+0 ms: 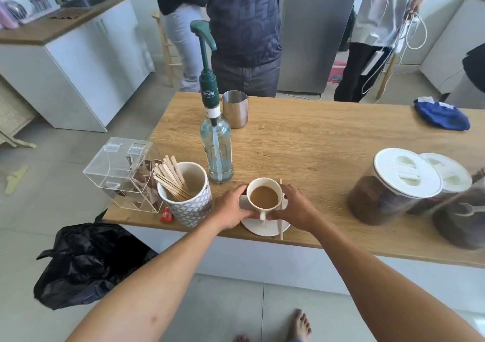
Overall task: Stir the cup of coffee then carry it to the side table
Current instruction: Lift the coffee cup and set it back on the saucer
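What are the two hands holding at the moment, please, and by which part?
Both hold the saucer under the coffee cup: the left hand grips its left rim, the right hand its right rim, thumbs on top.

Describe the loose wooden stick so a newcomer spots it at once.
On the wooden counter, find the white saucer at the near edge, under the coffee cup. The stick lies flat across the saucer's right side, alone; the other sticks stand bundled in the patterned mug.
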Motion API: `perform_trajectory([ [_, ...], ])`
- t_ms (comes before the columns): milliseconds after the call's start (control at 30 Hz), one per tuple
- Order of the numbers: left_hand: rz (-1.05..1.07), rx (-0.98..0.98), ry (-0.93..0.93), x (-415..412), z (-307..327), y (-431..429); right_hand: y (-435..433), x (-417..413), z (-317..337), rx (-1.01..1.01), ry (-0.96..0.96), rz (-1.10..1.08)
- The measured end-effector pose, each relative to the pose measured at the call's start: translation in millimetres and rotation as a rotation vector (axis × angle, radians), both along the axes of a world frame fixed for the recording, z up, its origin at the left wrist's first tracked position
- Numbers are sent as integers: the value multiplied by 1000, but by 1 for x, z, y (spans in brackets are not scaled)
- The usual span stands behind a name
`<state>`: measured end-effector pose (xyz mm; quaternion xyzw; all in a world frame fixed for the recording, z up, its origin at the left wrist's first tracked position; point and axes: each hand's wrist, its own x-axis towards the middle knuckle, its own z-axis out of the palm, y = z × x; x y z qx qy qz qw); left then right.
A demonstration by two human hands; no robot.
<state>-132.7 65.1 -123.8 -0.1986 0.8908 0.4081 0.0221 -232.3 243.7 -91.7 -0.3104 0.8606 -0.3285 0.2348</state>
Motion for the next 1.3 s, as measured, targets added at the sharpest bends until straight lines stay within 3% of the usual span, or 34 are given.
perform_trajectory([
  [333, -4, -11, -35, 17, -2, -2, 7, -6, -4, 97, 4, 2],
  [800, 20, -363, 142, 39, -50, 11, 20, -18, -19, 14, -158, -291],
  [1300, 115, -555, 234, 33, -69, 16, 1, -38, -33, -11, -275, -452],
])
